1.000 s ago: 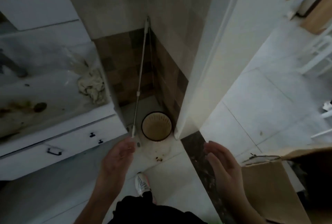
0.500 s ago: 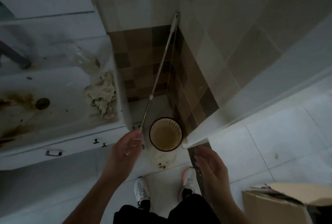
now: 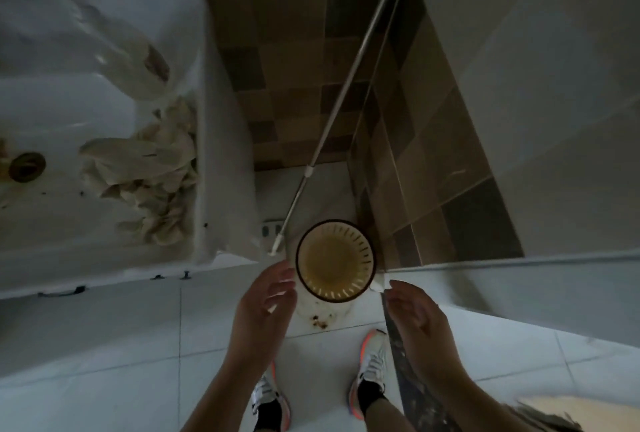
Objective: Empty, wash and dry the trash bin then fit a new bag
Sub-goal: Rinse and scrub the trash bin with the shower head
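Plainly, in the head view, the risk is the mop pole (image 3: 349,85) leaning in the tiled corner: a careless lift of the slotted trash bin (image 3: 335,260) could knock it over. The bin stands on the floor between both hands; left hand (image 3: 265,307) and right hand (image 3: 414,317) are spread, holding nothing.

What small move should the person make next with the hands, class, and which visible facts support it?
Probably close both hands on the bin's rim and lift it out of the corner. The left hand and right hand are open on either side of the trash bin, holding nothing. The bin stands on the floor with no bag, beside a leaning pole.
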